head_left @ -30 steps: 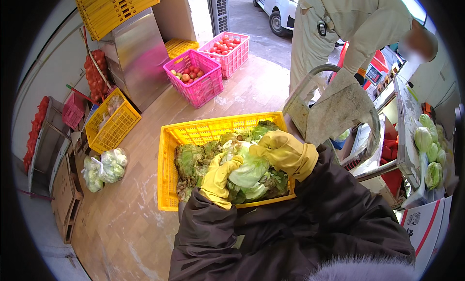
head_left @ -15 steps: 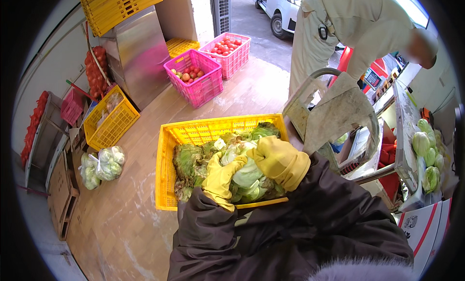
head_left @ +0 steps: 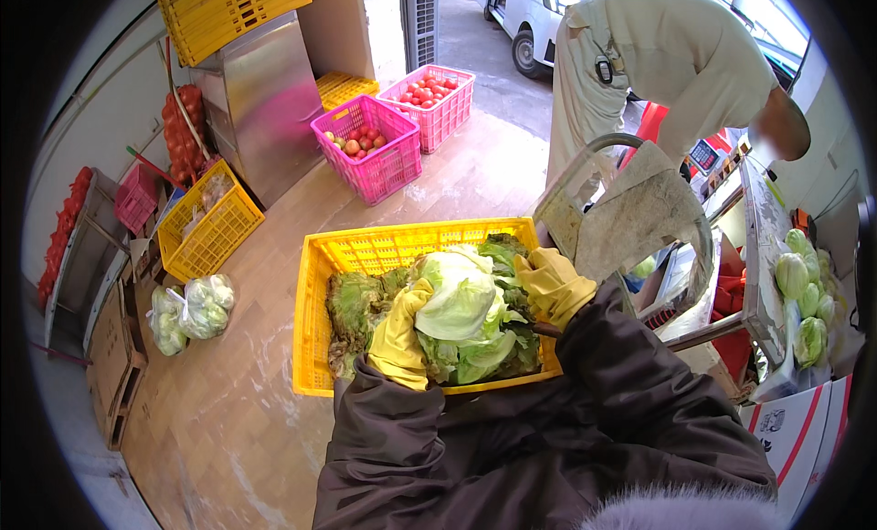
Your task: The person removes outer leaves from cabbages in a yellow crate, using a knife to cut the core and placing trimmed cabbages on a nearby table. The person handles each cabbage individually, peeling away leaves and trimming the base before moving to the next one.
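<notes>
A large pale-green head of lettuce (head_left: 454,295) sits on top of darker, partly browned leaves (head_left: 354,309) in a yellow plastic crate (head_left: 313,343) in front of me. My left hand (head_left: 399,340), in a yellow rubber glove, grips the lettuce along its left side. On the crate's right side, apart from the lettuce, is my right hand (head_left: 554,287), also gloved, with its fingers curled. A short dark rod-like piece (head_left: 546,330) shows just below that hand; I cannot tell what it is.
A metal-framed chair (head_left: 639,219) stands close at the right, with a bending person (head_left: 681,64) behind it. Pink crates of tomatoes (head_left: 375,169) stand ahead. Bagged vegetables (head_left: 203,309) and another yellow crate (head_left: 210,224) are at left. Green vegetables (head_left: 808,297) lie at right.
My right hand has moved right, off the lettuce, and the lettuce's pale leaves now show broadly. My left hand has shifted slightly down its side. The other person has bent lower.
</notes>
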Demonstrator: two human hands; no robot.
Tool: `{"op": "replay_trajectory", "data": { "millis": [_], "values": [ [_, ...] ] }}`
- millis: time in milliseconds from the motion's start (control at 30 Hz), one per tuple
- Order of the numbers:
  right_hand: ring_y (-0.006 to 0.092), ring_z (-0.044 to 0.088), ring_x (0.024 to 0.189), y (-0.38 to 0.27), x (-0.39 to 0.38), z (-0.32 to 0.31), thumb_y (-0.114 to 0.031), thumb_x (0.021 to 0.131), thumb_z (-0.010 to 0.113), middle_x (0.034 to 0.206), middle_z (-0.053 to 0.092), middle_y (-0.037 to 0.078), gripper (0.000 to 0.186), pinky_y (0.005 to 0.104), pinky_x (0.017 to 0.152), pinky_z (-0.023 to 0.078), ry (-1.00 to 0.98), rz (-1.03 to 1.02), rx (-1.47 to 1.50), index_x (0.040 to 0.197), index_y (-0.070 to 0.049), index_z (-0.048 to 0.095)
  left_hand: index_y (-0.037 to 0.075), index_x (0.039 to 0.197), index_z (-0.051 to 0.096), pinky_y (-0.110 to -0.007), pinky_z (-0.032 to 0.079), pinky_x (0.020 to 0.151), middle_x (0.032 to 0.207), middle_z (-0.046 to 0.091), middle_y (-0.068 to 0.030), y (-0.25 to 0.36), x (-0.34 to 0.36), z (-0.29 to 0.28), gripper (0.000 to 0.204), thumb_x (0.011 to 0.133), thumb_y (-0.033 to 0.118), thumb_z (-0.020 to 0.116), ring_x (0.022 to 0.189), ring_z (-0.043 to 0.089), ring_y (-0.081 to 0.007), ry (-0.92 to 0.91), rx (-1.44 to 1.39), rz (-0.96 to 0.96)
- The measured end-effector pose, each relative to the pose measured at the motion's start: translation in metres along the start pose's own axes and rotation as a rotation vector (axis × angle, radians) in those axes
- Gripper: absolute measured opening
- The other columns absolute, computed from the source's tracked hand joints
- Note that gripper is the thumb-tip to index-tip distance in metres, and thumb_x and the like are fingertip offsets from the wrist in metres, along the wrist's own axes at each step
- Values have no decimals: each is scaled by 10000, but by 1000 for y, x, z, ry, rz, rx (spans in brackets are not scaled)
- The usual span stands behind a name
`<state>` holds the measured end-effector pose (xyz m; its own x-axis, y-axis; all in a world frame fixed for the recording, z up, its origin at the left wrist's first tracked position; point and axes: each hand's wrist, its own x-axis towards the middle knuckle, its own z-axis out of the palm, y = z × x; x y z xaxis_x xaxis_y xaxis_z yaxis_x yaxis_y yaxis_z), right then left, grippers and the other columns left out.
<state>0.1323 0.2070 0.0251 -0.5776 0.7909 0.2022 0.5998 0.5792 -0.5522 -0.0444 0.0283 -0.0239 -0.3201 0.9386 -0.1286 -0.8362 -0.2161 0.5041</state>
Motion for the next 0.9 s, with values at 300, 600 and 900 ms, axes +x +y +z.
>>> {"op": "replay_trajectory", "data": {
  "millis": [300,600,900],
  "values": [
    [144,577,714,-41,-10,-18,-37,924,592,844,624,55,220,267,634,451,-29,-770,-13,1119,-57,692,-14,1260,576,-336,469,1022,1186,640,-72,7,-8,-4,389,935,189,639,1097,613,-183,-101,223,48],
    [131,512,420,-43,-2,-21,-411,1001,583,554,547,28,466,299,397,385,-326,317,639,735,-32,633,0,1432,445,-450,469,1077,1345,590,-172,21,-11,15,762,824,339,756,1219,594,-318,-231,9,-158],
    [246,635,811,-77,-41,-33,-28,876,697,903,668,114,270,336,750,511,59,-378,413,1145,-12,681,-5,1259,559,-334,490,997,1113,633,-78,5,-1,3,432,937,262,666,1037,618,-190,64,178,94]
  ]
}}
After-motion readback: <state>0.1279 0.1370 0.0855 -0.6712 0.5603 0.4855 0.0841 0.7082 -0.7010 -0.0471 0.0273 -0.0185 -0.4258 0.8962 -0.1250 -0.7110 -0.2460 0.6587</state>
